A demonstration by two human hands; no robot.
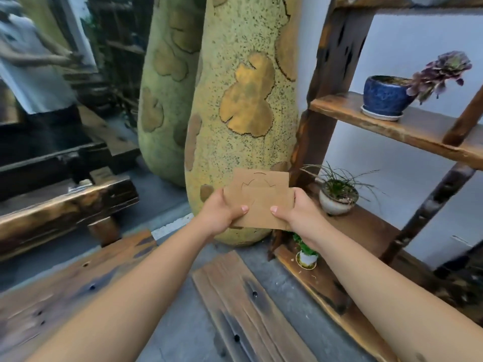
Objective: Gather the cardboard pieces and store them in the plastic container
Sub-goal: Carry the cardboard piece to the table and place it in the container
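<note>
I hold a small stack of flat brown cardboard pieces (258,197) in front of me, at the middle of the head view. My left hand (222,212) grips the stack's left edge, thumb on top. My right hand (300,214) grips its right edge the same way. The top piece has curved cut lines in it. The stack hangs in the air in front of a tall speckled green vase. No plastic container is in view.
Two tall speckled green vases (235,100) stand straight ahead. A wooden shelf unit (366,118) on the right carries a blue pot (384,96), a white grass pot (337,199) and a small plant (305,254). Wood planks (248,304) lie on the floor. A person (34,74) stands far left.
</note>
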